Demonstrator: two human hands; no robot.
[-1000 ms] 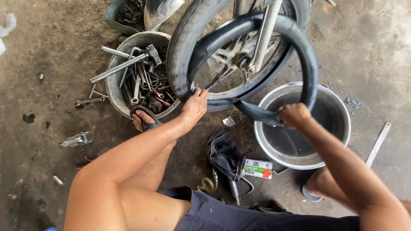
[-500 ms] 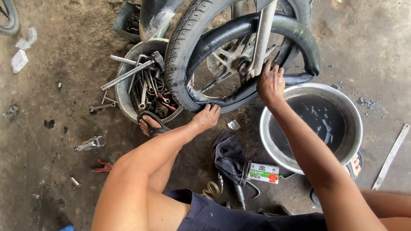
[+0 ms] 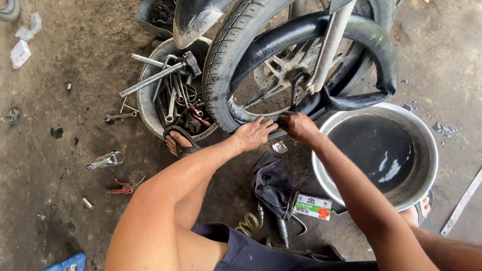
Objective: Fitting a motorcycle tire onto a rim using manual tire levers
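Observation:
A motorcycle wheel with a black tyre [image 3: 221, 65] stands upright in front of me. A black inner tube [image 3: 371, 45] hangs looped out of it on the right. My left hand [image 3: 255, 133] rests on the tyre's lower edge with its fingers against the rim. Right beside it, my right hand [image 3: 298, 125] grips the bottom of the wheel where the tube comes out. What exactly the right fingers close on is partly hidden. The fork leg [image 3: 329, 45] runs down across the wheel to the hub.
A metal basin of water [image 3: 424, 150] sits at the right. A round tub of wrenches and a hammer [image 3: 145, 100] stands at the left, my sandalled foot [image 3: 178, 143] against it. A dark cloth [image 3: 273, 185], a small box [image 3: 312, 207], pliers [image 3: 123, 188] and a coiled hose [image 3: 248, 223] lie on the concrete.
My right hand has dropped from the upper part of the inner tube to the wheel's bottom, next to my left hand. The left hand stayed on the tyre.

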